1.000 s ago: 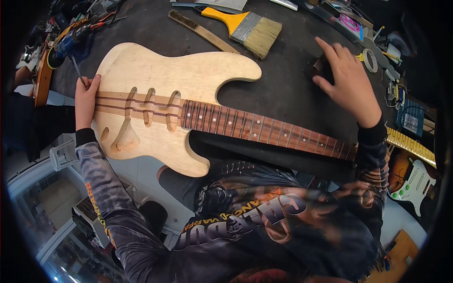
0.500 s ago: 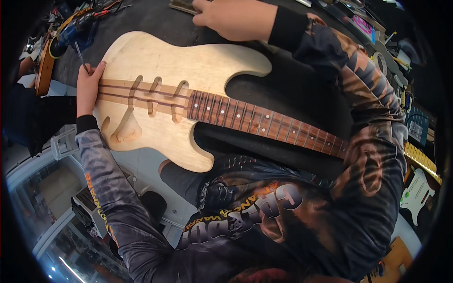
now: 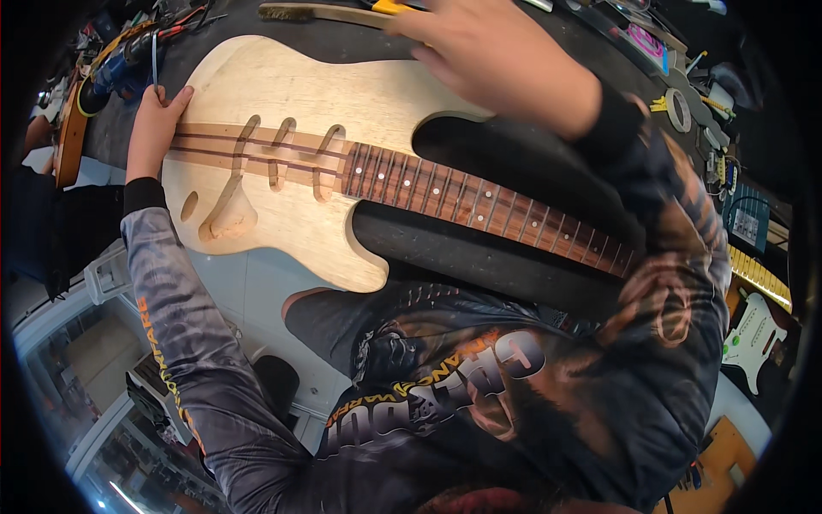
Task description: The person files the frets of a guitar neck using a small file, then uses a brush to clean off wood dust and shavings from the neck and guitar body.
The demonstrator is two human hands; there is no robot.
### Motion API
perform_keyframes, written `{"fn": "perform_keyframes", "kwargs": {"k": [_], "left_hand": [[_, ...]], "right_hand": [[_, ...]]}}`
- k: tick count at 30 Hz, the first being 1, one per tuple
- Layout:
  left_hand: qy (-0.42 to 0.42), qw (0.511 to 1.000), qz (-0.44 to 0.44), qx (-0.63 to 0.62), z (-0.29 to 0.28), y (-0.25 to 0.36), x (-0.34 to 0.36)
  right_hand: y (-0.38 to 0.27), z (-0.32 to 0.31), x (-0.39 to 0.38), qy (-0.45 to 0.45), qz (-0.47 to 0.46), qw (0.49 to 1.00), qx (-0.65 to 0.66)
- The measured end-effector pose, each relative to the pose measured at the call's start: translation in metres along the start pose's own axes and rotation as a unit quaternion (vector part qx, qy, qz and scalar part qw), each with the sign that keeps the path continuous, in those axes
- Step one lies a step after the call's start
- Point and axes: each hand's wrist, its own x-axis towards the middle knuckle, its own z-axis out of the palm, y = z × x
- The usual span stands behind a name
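A pale, unfinished electric guitar [image 3: 317, 94] with a dark fretted neck lies across in front of me, body to the left. My left hand [image 3: 154, 124] is closed at the body's left end, thumb on the top face. A thin grey rod [image 3: 155, 60] stands up from its fingers; its exact kind is unclear. Beyond the upper horn, my right hand [image 3: 505, 68], slightly blurred, has its fingers around the handle end of a wooden brush [image 3: 330, 13]. The brush's bristle end points left. Routed slots and a larger cavity [image 3: 233, 221] show in the bare wood.
A blue power tool [image 3: 111, 73] and cables crowd the upper left. On the right are a tape roll [image 3: 678, 110], loose tools, a maple guitar neck [image 3: 760, 276] and a white pickguard [image 3: 755, 343]. A dark work surface [image 3: 505, 257] lies under the guitar neck.
My right hand has moved right and toward me, and more of the brush shows to its left. The rod at my left hand now stands more upright. The guitar sits slightly higher in view.
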Motion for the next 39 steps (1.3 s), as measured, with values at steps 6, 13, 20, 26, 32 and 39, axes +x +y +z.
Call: {"fn": "perform_keyframes", "kwargs": {"k": [6,13,20,26,32,39], "left_hand": [[0.043,0.995,0.027,0.085,-0.004,0.006,-0.007],[0.117,0.935,0.034,-0.334,-0.017,0.145,-0.109],[-0.166,0.711,-0.043,-0.682,0.013,0.24,-0.274],[-0.217,0.767,-0.057,-0.601,0.042,0.263,-0.312],[-0.111,0.874,-0.004,-0.473,0.062,0.284,-0.32],[-0.038,0.963,0.142,-0.227,0.072,0.293,-0.321]], "right_hand": [[-0.071,-0.034,-0.083,-0.04,0.148,0.986,0.066],[-0.131,-0.015,-0.133,-0.052,0.234,0.964,0.119],[-0.135,-0.003,-0.134,-0.052,0.232,0.965,0.11],[-0.128,-0.004,-0.136,-0.048,0.225,0.965,0.126],[-0.147,-0.002,-0.141,0.005,0.241,0.968,0.068],[-0.146,0.008,-0.148,0.027,0.249,0.963,0.094]]}}
